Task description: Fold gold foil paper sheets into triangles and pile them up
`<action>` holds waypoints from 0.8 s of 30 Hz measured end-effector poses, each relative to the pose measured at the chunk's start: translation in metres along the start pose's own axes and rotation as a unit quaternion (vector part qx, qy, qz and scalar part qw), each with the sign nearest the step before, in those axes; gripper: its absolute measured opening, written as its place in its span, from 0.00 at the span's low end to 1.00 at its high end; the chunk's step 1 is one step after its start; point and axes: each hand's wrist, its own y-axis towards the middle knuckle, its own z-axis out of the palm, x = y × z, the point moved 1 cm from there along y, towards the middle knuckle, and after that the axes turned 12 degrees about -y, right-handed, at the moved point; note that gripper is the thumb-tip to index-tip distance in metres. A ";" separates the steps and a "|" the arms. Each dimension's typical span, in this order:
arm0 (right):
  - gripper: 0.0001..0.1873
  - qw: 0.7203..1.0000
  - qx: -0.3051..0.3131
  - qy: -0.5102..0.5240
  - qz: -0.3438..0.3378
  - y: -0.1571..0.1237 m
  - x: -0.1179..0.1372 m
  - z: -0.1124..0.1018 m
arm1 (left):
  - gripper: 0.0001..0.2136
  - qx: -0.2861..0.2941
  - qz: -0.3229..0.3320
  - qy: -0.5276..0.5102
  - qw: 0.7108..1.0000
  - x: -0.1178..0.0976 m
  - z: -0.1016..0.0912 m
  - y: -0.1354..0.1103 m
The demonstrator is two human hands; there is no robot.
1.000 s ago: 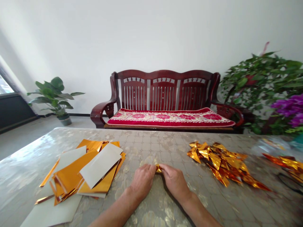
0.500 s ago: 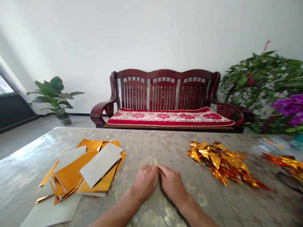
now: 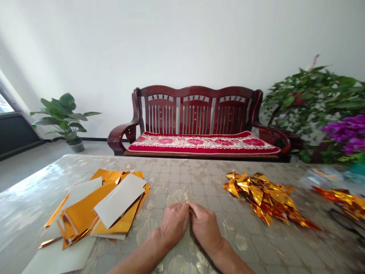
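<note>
My left hand (image 3: 173, 224) and my right hand (image 3: 203, 225) rest side by side on the table (image 3: 199, 179), fingers curled and pressed together over a small folded gold foil piece (image 3: 188, 204). Only a sliver of the foil shows between the fingertips. A loose stack of flat gold and white paper sheets (image 3: 94, 209) lies to the left of my hands. A heap of folded gold foil shapes (image 3: 265, 198) lies to the right.
More gold foil pieces (image 3: 342, 198) and clear plastic wrap (image 3: 322, 176) sit at the table's far right. Behind the table stand a dark red wooden bench (image 3: 196, 121) with a red cushion, a potted plant (image 3: 64, 116) on the left, and leafy plants with purple flowers (image 3: 327, 110) on the right.
My hands have closed in together over the foil piece, which showed more a second ago. The view shifted slightly.
</note>
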 end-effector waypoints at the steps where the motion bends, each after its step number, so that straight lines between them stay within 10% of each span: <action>1: 0.16 1.000 0.014 -0.001 0.002 0.001 -0.003 0.001 | 0.09 0.005 -0.005 -0.003 1.000 0.002 -0.002 0.001; 14: 0.11 0.990 0.113 -0.060 -0.057 0.013 -0.033 -0.011 | 0.11 -0.085 -0.099 -0.107 0.986 0.022 -0.018 0.004; 24: 0.13 0.984 0.045 -0.130 -0.115 0.015 -0.030 -0.017 | 0.13 -0.084 -0.100 -0.119 0.984 0.026 -0.015 0.006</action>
